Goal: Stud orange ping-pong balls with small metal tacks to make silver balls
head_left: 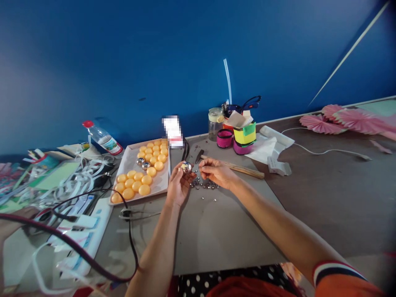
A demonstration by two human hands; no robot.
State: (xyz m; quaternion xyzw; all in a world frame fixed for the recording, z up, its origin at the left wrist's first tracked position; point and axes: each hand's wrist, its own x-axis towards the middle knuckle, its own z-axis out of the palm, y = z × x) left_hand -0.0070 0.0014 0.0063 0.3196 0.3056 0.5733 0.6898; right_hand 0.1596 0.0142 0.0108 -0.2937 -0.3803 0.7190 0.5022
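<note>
In the middle of the head view my left hand (pixel 178 185) is closed round a shiny ball (pixel 187 167), partly studded with metal. Just to its right my right hand (pixel 216 171) has thumb and forefinger pinched together; what is between them is too small to make out. Small metal studs (pixel 207 184) lie heaped on the grey mat (pixel 222 235) below both hands. Left of the hands a white tray (pixel 123 165) bears many yellow balls (pixel 144 189) and two shiny metallic ones (pixel 146 166).
A hammer (pixel 244 169) lies behind my right hand. Beyond stand a glass jar (pixel 215 123) and fabric boxes (pixel 244 134). A bottle (pixel 107 141), cables (pixel 93 165) and a power strip (pixel 99 218) crowd the left. Pink paper fans (pixel 355 119) lie far right.
</note>
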